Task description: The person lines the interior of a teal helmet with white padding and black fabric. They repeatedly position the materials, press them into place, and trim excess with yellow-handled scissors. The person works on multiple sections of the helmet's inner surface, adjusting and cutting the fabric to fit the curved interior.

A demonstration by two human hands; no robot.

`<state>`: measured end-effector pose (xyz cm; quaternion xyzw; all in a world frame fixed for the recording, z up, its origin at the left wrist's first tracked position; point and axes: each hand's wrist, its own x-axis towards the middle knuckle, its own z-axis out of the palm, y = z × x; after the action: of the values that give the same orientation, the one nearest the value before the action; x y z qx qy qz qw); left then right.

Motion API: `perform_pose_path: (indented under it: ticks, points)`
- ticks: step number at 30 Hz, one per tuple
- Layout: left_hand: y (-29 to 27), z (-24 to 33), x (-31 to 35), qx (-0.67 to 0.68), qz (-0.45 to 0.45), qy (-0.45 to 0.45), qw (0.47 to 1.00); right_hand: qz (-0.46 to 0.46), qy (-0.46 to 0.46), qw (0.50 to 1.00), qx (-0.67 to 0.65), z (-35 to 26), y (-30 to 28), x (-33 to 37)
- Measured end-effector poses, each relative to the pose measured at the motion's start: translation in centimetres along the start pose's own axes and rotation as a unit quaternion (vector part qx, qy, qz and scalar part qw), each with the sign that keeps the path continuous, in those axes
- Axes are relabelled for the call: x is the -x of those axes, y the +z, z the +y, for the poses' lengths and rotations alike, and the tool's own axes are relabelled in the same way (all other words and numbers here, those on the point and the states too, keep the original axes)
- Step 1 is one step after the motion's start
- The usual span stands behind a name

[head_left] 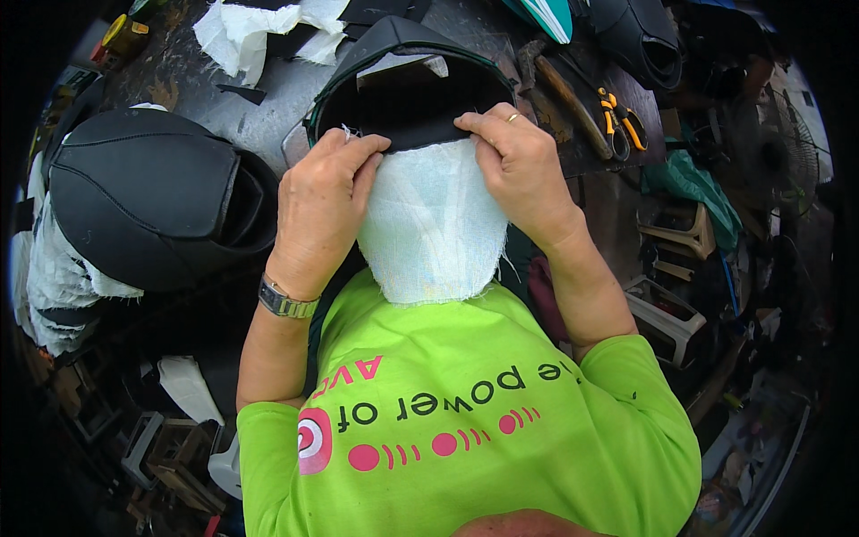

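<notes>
A curved black leather-like piece [403, 36] with a wide hollow opening lies in front of me on the table edge. From its near rim hangs a flap of pale woven cloth [434, 228] with frayed edges, reaching down to my green shirt. My left hand [327, 206] pinches the left side of the seam where black meets cloth, thumb and fingers closed. On the right side of that same seam, my right hand [519, 161] pinches the edge with thumb and fingertips. The inside of the black piece is dark.
Another black leather-like piece [143, 192] with white cloth beneath it sits at left. White cloth scraps [242, 40] lie at the back. A hammer [573, 103] and orange-handled cutters [622, 125] rest at right, near a black piece [631, 36]. Plastic stools [662, 313] stand below.
</notes>
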<state>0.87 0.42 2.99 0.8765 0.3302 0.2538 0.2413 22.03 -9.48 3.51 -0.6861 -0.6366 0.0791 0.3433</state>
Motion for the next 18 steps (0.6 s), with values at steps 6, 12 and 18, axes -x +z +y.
perform_pose_path:
  ticks: [6, 12, 18]
  points:
    - [0.28, 0.17, 0.17, -0.02, -0.002, 0.007, 1.0, -0.011, -0.013, 0.999, 0.036, 0.06, 0.4, 0.49]
    - [0.32, 0.09, 0.2, -0.026, -0.009, 0.006, 1.0, -0.004, -0.024, 0.999, 0.035, 0.16, 0.51, 0.69]
    - [0.04, -0.18, -0.01, -0.024, -0.023, 0.004, 0.999, -0.005, -0.028, 0.999, 0.024, 0.65, 0.53, 0.68]
